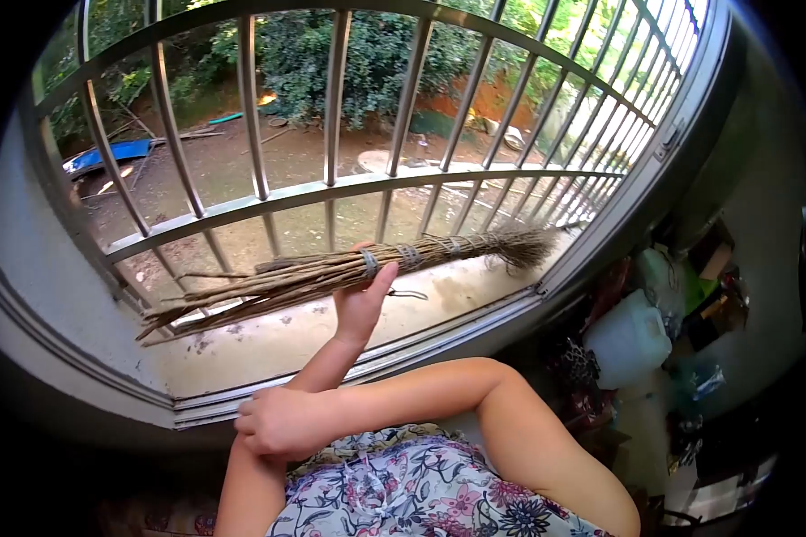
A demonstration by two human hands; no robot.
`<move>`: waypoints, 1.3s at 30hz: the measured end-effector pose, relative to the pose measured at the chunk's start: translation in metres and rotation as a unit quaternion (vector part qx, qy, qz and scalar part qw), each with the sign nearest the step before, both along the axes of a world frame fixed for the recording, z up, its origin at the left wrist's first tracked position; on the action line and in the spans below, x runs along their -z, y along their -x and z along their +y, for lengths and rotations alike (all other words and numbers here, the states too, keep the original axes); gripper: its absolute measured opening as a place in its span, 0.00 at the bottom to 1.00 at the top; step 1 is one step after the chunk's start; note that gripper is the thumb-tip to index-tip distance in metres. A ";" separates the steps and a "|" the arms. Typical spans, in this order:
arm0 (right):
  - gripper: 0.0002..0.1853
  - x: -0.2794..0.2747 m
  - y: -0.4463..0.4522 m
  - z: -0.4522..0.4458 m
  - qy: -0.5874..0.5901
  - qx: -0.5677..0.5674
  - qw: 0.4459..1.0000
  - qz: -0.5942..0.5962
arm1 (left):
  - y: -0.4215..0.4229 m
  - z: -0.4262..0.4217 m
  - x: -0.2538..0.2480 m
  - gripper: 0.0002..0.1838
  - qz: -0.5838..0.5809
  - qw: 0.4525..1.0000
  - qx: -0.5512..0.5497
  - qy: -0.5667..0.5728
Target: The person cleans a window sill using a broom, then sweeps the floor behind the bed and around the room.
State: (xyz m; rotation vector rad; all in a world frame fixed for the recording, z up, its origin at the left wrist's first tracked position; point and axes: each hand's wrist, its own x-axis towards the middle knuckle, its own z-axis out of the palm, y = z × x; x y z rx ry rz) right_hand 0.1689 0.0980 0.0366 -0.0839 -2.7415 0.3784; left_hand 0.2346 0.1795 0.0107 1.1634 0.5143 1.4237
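Note:
A bundle of thin twigs, a twig broom, lies across my view above the window sill. Grey ties bind it around the middle, and its fine bushy end points right while the thicker stick ends spread to the left. My left hand is closed around the broom near the ties, thumb on the near side and most fingers hidden behind it. My right hand is wrapped over my left forearm, its fingers curled. Near the left thumb, a thin dark curved piece shows over the sill.
Metal window bars stand beyond the pale sill, with a sliding track along its near edge. Outside are bare ground, bushes and a blue sheet. A whitish plastic jug stands among clutter at right.

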 end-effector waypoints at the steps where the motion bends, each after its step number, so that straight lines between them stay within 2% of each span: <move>1: 0.12 -0.006 0.004 0.000 -0.026 -0.010 0.998 0.061 | 0.000 0.000 0.001 0.22 0.001 1.000 -0.008 -0.014; 2: 0.12 -0.003 0.010 0.001 -0.020 0.002 0.998 0.059 | -0.001 0.000 0.003 0.23 0.002 1.000 -0.016 -0.027; 4: 0.12 0.003 0.018 0.003 0.080 -0.033 0.996 0.036 | -0.003 0.002 0.007 0.23 0.002 1.000 -0.010 -0.030; 6: 0.14 0.007 0.017 0.006 0.084 -0.016 0.996 0.040 | 0.000 0.001 0.006 0.24 0.004 1.000 -0.021 -0.014; 8: 0.14 0.007 0.010 0.001 0.106 0.022 0.992 -0.057 | 0.002 -0.002 0.000 0.23 -0.030 0.999 -0.017 0.005; 9: 0.14 0.009 0.001 -0.001 0.114 0.025 0.991 -0.062 | 0.006 -0.001 -0.001 0.23 -0.011 1.000 -0.006 0.020; 11: 0.11 0.005 -0.024 -0.005 0.032 0.040 0.998 0.022 | 0.014 0.004 0.000 0.22 -0.011 0.999 0.024 0.043; 13: 0.07 -0.018 -0.062 -0.008 0.037 0.137 0.982 0.124 | 0.029 0.006 -0.008 0.22 -0.034 0.992 0.064 0.100; 15: 0.16 -0.045 -0.107 -0.006 -0.047 0.292 0.931 0.214 | 0.039 0.005 -0.007 0.21 -0.047 0.988 0.087 0.121; 16: 0.19 -0.044 -0.134 -0.003 -0.103 0.389 0.887 0.227 | 0.040 0.003 -0.006 0.21 -0.079 0.987 0.087 0.108; 17: 0.23 -0.054 -0.155 0.001 -0.158 0.463 0.848 0.205 | 0.042 -0.001 -0.010 0.21 -0.088 0.987 0.074 0.117; 18: 0.28 -0.059 -0.180 0.004 -0.180 0.533 0.817 0.127 | 0.045 -0.005 -0.017 0.21 -0.095 0.986 0.061 0.126; 19: 0.32 -0.061 -0.197 0.005 -0.157 0.596 0.784 0.071 | 0.046 -0.010 -0.027 0.20 -0.074 0.989 0.027 0.122; 20: 0.37 -0.054 -0.213 0.008 -0.147 0.642 0.752 0.031 | 0.050 -0.013 -0.034 0.20 -0.077 0.989 0.029 0.123; 22: 0.38 -0.032 -0.241 0.020 -0.165 0.683 0.711 0.000 | 0.060 -0.017 -0.050 0.19 -0.077 0.991 0.012 0.111; 23: 0.38 -0.023 -0.255 0.029 -0.166 0.686 0.708 -0.001 | 0.066 -0.019 -0.058 0.19 -0.066 0.994 0.006 0.091; 24: 0.38 -0.015 -0.268 0.040 -0.222 0.668 0.710 0.029 | 0.072 -0.023 -0.071 0.20 -0.087 0.991 0.013 0.104; 25: 0.39 -0.012 -0.274 0.048 -0.277 0.645 0.710 0.059 | 0.077 -0.023 -0.076 0.21 -0.065 0.995 0.004 0.072; 26: 0.39 -0.014 -0.274 0.053 -0.283 0.645 0.707 0.062 | 0.084 -0.021 -0.078 0.21 -0.044 0.998 -0.006 0.038; 28: 0.39 -0.026 -0.272 0.067 -0.303 0.564 0.752 0.160 | 0.105 -0.014 -0.085 0.23 -0.033 0.998 -0.039 -0.033; 30: 0.39 -0.055 -0.253 0.065 -0.304 0.553 0.755 0.178 | 0.129 -0.012 -0.100 0.25 -0.029 0.993 -0.110 -0.038; 32: 0.42 -0.074 -0.240 0.063 -0.286 0.542 0.773 0.166 | 0.141 -0.001 -0.128 0.23 -0.054 0.937 -0.343 -0.027; 34: 0.46 -0.074 -0.234 0.066 -0.238 0.490 0.817 0.191 | 0.164 0.029 -0.162 0.23 -0.085 0.939 -0.319 -0.096; 35: 0.49 -0.070 -0.232 0.072 -0.239 0.462 0.829 0.205 | 0.153 0.022 -0.185 0.23 -0.055 0.941 -0.321 -0.087; 36: 0.49 -0.071 -0.231 0.071 -0.160 0.463 0.850 0.194 | 0.128 0.006 -0.213 0.23 0.025 0.939 -0.320 -0.121; 37: 0.50 -0.076 -0.234 0.070 -0.134 0.468 0.853 0.189 | 0.098 -0.008 -0.237 0.24 0.099 0.931 -0.314 -0.157; 39: 0.45 -0.089 -0.248 0.070 -0.071 0.436 0.873 0.206 | 0.068 -0.006 -0.260 0.25 0.199 0.903 -0.288 -0.247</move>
